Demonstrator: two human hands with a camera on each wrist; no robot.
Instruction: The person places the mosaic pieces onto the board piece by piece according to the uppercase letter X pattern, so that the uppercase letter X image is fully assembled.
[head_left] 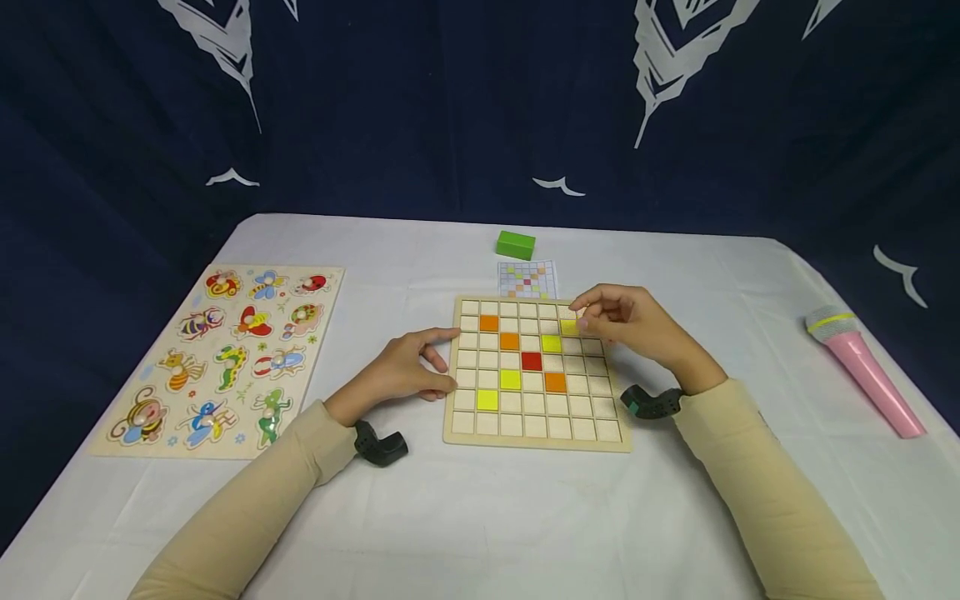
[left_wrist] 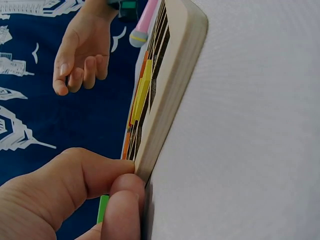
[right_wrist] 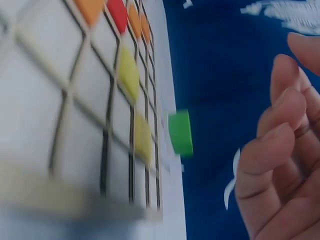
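A square wooden grid board [head_left: 543, 443] lies on the table, with orange, yellow and red square tiles in some cells. The red tile [head_left: 531, 361] sits near its middle. My left hand [head_left: 408, 367] touches the board's left edge with its fingertips; the left wrist view shows them against the wooden side. My right hand [head_left: 626, 321] hovers over the upper right part of the board, near a yellow tile [head_left: 569, 327]. In the right wrist view its fingers [right_wrist: 270, 150] are loosely bent with nothing between them.
Behind the board lie a printed pattern card [head_left: 527, 279] and a green block [head_left: 516, 245]. An insect puzzle board [head_left: 167, 379] lies at the left. A pink toy microphone [head_left: 870, 375] rests at the right. A dark blue patterned cloth [head_left: 450, 108] hangs behind the table.
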